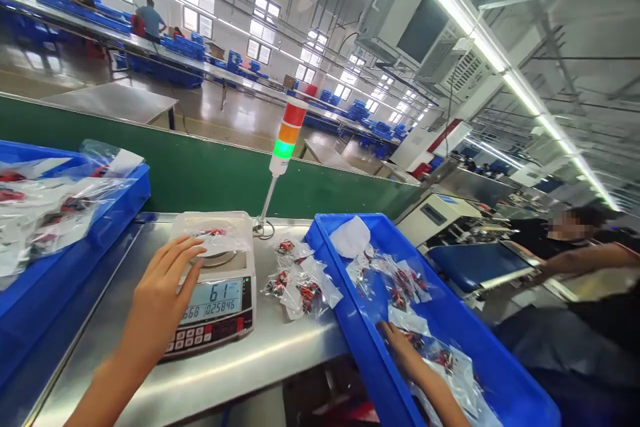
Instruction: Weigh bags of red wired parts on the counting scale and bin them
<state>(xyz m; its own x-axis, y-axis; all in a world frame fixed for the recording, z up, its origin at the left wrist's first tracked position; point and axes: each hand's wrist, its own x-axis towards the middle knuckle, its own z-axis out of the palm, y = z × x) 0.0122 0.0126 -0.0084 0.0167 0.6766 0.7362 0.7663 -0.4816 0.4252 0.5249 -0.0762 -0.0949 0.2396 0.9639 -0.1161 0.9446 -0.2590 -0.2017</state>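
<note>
Clear plastic bag of small red-and-black parts (213, 235) lies crumpled on the round pan of the white digital scale (215, 307), which stands on the steel surface (285, 353). Left hand (160, 293), fingers spread flat and gripping nothing, rests on the bag's near edge; I judge that this pressure could falsify the reading. Further right, in the blue plastic bin (470, 333), the right hand (400, 350) lies among similar bags; whether it pinches one I cannot tell.
</note>
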